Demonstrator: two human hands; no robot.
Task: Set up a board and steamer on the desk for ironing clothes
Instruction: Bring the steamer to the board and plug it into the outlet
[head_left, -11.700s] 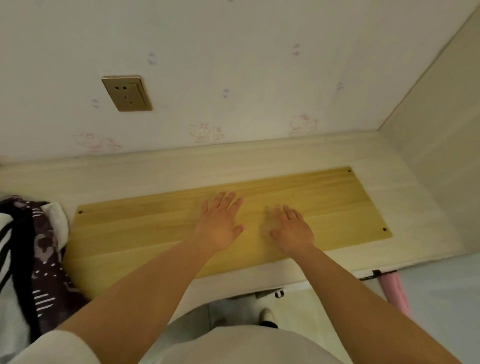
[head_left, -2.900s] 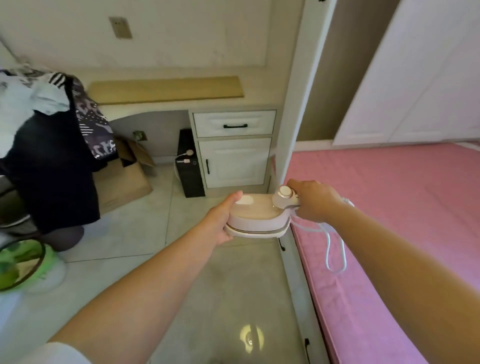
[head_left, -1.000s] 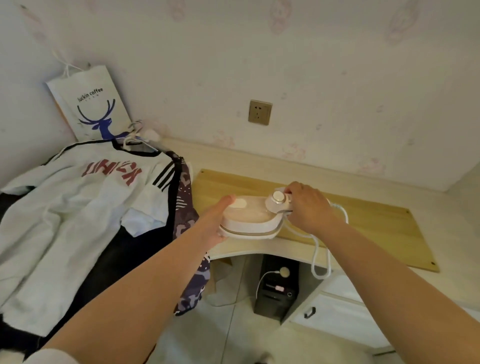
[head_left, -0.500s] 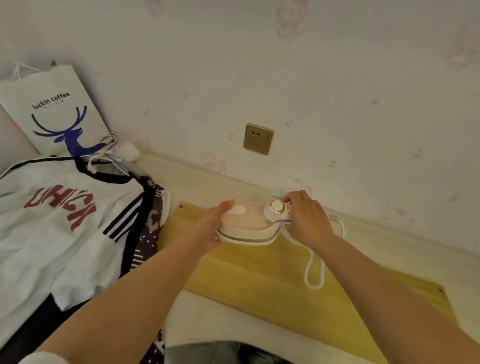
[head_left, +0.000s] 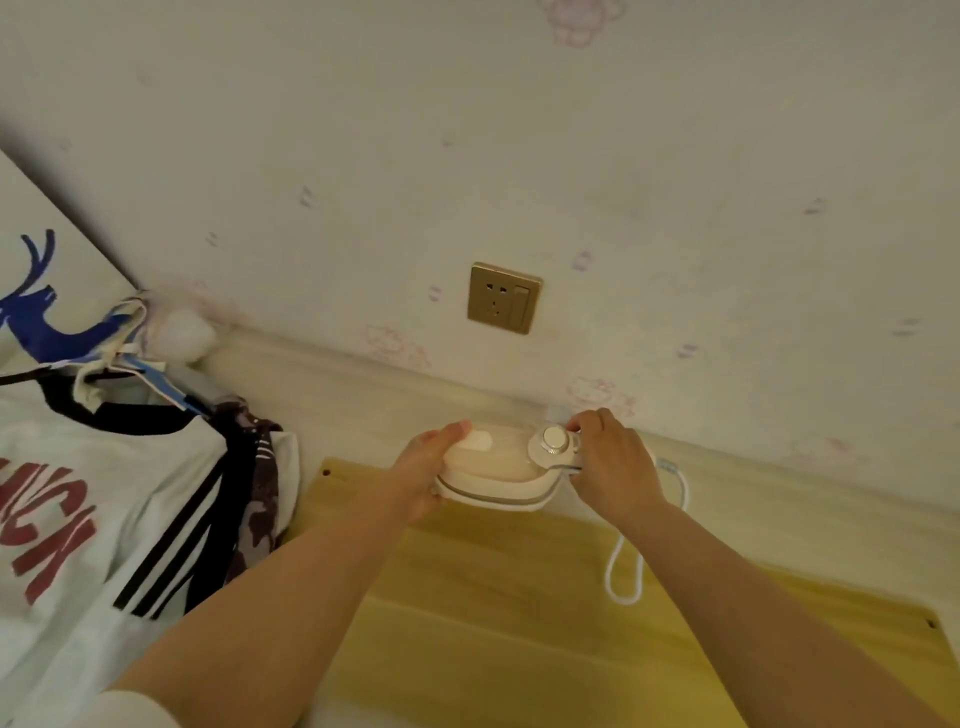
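Evidently rigid, smooth and light, the steamer (head_left: 498, 470) sits at centre frame over the far edge of the board (head_left: 519, 597) on the desk (head_left: 363, 400). Left hand (head_left: 421, 478) cups its left end, thumb on top; right hand (head_left: 613, 465) grips the dial end, the cord (head_left: 626, 566) trailing loose.
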